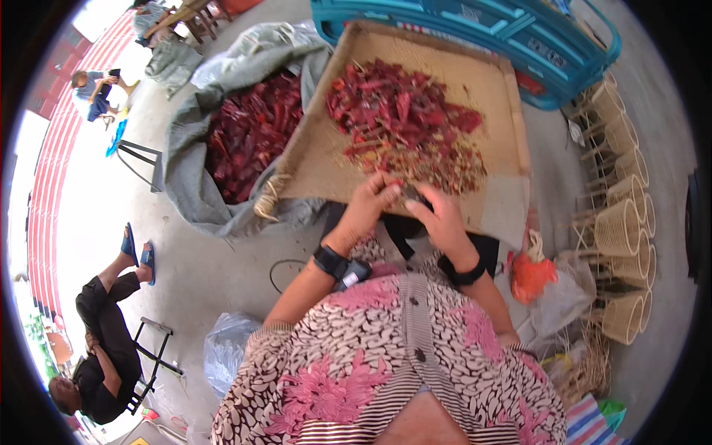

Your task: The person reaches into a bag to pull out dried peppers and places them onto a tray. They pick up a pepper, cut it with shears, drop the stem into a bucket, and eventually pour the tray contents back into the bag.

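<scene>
My left hand (368,210) is closed, its fingertips pinching a small piece of dried red chili pepper (397,182). Close beside it, my right hand (445,222) is also closed, thumb and fingers together around something small and dark that I cannot make out. Both hands are over the near edge of a shallow woven tray (475,70). On the tray lies a heap of dried red chilies (397,100), with loose stems and seeds (437,167) scattered on its near side.
Left of the tray stands a large grey-green sack (185,141) full of dried red chilies (252,137). A teal plastic barrier (475,33) is behind. Woven baskets (619,230) line the right side, near an orange bag (530,278). A seated person (107,348) is at the left.
</scene>
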Demonstrator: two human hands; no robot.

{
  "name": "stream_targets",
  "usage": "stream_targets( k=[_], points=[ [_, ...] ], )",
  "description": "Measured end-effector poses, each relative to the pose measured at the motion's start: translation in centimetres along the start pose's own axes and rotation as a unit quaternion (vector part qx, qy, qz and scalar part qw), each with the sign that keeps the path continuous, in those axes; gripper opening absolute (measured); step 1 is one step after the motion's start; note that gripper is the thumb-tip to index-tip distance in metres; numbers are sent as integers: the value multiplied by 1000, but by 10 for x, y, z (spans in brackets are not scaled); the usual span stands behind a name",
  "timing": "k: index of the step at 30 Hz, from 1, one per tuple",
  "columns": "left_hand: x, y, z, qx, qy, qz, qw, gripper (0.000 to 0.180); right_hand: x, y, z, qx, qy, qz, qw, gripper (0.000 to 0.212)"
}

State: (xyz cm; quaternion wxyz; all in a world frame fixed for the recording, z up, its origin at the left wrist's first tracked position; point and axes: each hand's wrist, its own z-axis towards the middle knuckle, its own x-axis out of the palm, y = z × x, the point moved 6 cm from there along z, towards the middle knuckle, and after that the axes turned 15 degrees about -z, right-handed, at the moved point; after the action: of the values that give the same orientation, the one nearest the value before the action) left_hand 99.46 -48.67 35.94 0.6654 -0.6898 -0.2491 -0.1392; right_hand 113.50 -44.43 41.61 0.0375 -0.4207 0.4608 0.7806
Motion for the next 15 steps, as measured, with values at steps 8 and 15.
stream_targets(
  k=[8,15],
  points=[
    [7,33,-11,-85,13,-248,965,16,11,-11,-19,161,95,178,966,31],
    [10,28,-12,-136,79,-325,932,13,29,-27,-23,172,146,367,902,22]
  ],
)
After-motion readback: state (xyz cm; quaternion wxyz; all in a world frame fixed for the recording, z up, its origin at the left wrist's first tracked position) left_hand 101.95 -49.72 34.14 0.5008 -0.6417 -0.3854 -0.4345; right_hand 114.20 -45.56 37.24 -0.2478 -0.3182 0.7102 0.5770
